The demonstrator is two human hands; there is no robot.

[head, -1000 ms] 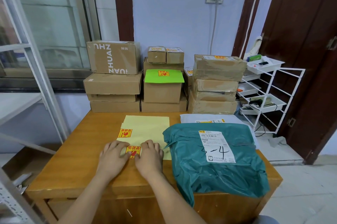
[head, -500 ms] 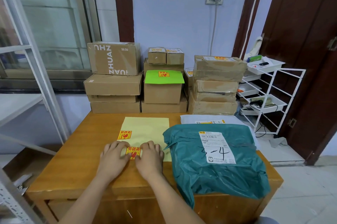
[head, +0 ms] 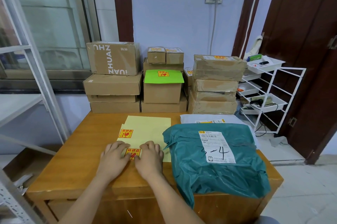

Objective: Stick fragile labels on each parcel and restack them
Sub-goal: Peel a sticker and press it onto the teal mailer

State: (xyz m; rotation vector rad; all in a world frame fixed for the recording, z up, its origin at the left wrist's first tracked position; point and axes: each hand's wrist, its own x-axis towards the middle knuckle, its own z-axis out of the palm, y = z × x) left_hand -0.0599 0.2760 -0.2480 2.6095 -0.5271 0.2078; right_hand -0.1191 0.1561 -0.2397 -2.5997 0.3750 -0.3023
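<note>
Hands [head: 132, 158] on label sheet [head: 147, 129], wooden table [head: 73, 160]; boxes [head: 113, 85] against wall.

Person, seen from the head camera: two forearms, bare to the frame's lower edge, no sleeve showing. Left hand [head: 114, 160] and right hand [head: 150, 160]: ungloved, no rings, watch or wristband visible. Fingernails short and unpainted where visible.
</note>
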